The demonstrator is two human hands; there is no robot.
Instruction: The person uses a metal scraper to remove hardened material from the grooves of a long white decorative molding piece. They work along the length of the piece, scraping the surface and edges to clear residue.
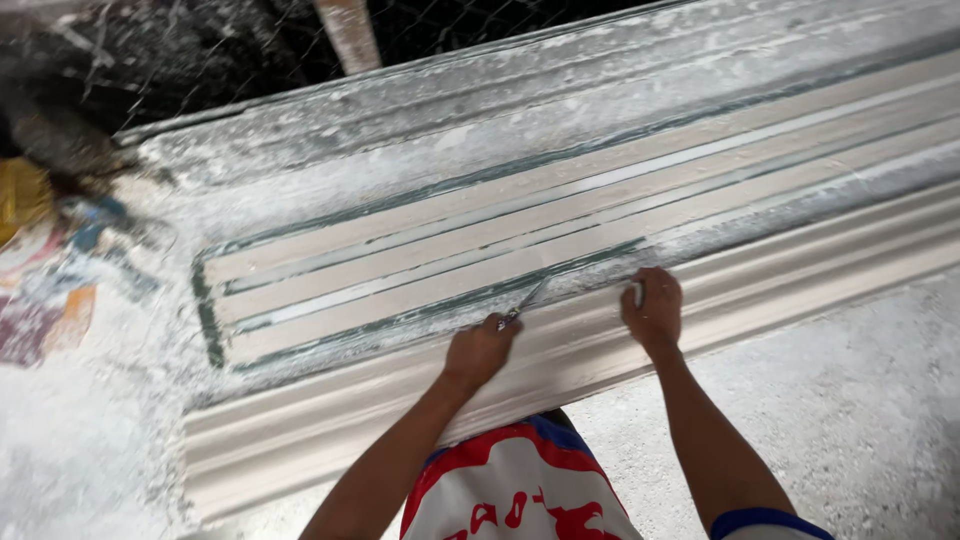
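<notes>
your long mould (560,240) shows pale cream strips lined with dark green grooves under white dust; the moulding (800,290) along its near edge is plain off-white, the floor (860,400) speckled grey-white, your shirt (520,490) white with red and blue, and the wire mesh (230,40) dark

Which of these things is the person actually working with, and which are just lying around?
In use:
- left hand holding a thin metal blade tool
- right hand pressing on the long white moulded plaster strip
- long ribbed green-and-white mould bed

Lying about:
- yellow and coloured bags at the left
- wire mesh fence behind
</notes>
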